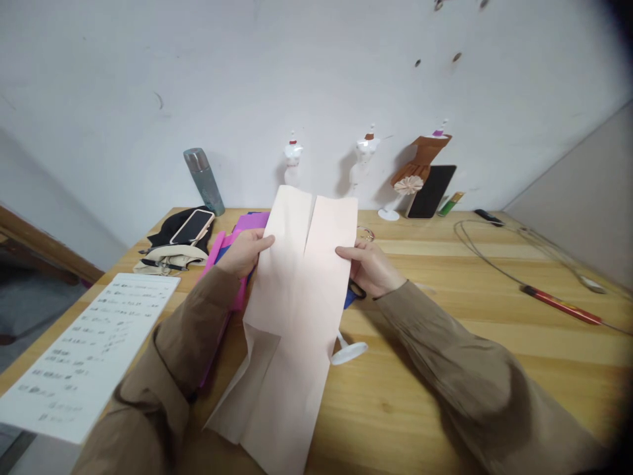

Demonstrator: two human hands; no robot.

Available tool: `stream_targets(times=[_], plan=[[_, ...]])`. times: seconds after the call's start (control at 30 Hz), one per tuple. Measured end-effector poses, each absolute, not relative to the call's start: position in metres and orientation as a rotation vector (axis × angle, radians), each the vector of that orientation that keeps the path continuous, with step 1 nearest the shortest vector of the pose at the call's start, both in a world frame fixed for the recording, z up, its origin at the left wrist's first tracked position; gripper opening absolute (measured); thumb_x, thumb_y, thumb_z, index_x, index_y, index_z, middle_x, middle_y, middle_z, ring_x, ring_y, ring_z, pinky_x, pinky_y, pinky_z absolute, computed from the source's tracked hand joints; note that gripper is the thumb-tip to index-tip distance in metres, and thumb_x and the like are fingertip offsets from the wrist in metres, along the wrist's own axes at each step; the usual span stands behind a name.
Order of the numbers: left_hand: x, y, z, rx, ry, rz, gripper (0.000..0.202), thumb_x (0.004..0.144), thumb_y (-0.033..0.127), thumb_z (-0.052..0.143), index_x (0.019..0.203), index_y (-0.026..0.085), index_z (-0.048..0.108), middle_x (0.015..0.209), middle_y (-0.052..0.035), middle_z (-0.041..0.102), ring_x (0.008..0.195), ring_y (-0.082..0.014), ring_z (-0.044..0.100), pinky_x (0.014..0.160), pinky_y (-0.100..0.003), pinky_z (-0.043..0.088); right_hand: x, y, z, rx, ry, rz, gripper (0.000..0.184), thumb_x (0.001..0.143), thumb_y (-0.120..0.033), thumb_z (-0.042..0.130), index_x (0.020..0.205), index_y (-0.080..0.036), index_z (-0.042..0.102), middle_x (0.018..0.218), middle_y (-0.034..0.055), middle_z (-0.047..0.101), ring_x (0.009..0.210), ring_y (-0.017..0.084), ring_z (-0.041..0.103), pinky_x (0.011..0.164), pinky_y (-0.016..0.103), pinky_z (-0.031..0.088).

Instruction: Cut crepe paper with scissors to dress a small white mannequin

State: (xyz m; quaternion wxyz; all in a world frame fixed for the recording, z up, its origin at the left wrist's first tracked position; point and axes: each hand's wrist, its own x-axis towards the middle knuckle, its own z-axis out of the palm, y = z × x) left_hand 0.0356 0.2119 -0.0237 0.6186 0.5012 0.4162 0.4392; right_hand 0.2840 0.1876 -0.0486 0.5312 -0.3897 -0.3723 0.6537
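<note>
A long pale pink sheet of paper (297, 290), folded lengthwise with both side flaps meeting at a centre seam, is held up over the wooden table (445, 343). My left hand (243, 253) pinches its left edge. My right hand (370, 266) grips its right edge, fingers closed on the paper. A small white mannequin stand base (349, 351) lies on the table partly hidden under the sheet. Blue scissor handles (352, 295) peek out beneath my right wrist.
Pink, purple and blue sheets (232, 241) lie behind the paper. A printed page (93, 343) lies at the left edge. A phone on a dark pouch (190, 229), a flask (204, 180), small dress forms (363, 158), a dark tablet (431, 191), cables (504, 257) and a red pen (561, 305) stand around.
</note>
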Motion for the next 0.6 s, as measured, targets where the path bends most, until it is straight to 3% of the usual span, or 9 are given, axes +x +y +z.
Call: stream_targets(times=[0.13, 0.3, 0.43, 0.6], plan=[[0.031, 0.213, -0.019, 1.18, 0.915, 0.962, 0.037, 0.057, 0.038, 0.087, 0.078, 0.013, 0.071, 0.069, -0.0037, 0.072, 0.066, -0.0183, 0.067, 0.069, -0.029, 0.051, 0.286, 0.187, -0.045, -0.938, -0.894, 1.553, 0.016, 0.06, -0.013, 0.078, 0.074, -0.019, 0.071, 0.074, 0.0039, 0.077, 0.066, 0.02, 0.07, 0.074, 0.035, 0.06], [0.034, 0.209, -0.021, 1.162, 0.853, 0.909, 0.042, 0.06, 0.042, 0.087, 0.085, 0.013, 0.071, 0.08, -0.0074, 0.075, 0.073, -0.0199, 0.069, 0.075, -0.031, 0.052, 0.285, 0.187, -0.045, -0.943, -0.879, 1.571, 0.017, 0.059, -0.011, 0.076, 0.074, -0.017, 0.072, 0.072, 0.0037, 0.076, 0.062, 0.018, 0.068, 0.066, 0.03, 0.057], [0.04, 0.206, -0.025, 1.181, 0.978, 0.864, 0.044, 0.053, 0.036, 0.09, 0.086, 0.013, 0.072, 0.083, -0.0085, 0.076, 0.075, -0.0233, 0.068, 0.072, -0.033, 0.052, 0.283, 0.186, -0.047, -0.939, -0.885, 1.572, 0.013, 0.06, -0.012, 0.074, 0.072, -0.017, 0.072, 0.069, 0.0041, 0.075, 0.059, 0.018, 0.067, 0.062, 0.031, 0.056], [0.044, 0.204, -0.024, 1.298, 1.077, 1.089, 0.041, 0.057, 0.03, 0.086, 0.093, 0.016, 0.073, 0.094, -0.0066, 0.077, 0.083, -0.0243, 0.069, 0.072, -0.031, 0.053, 0.283, 0.187, -0.05, -0.93, -0.911, 1.539, 0.016, 0.061, -0.014, 0.075, 0.076, -0.018, 0.072, 0.075, 0.0049, 0.077, 0.066, 0.021, 0.069, 0.071, 0.036, 0.056]])
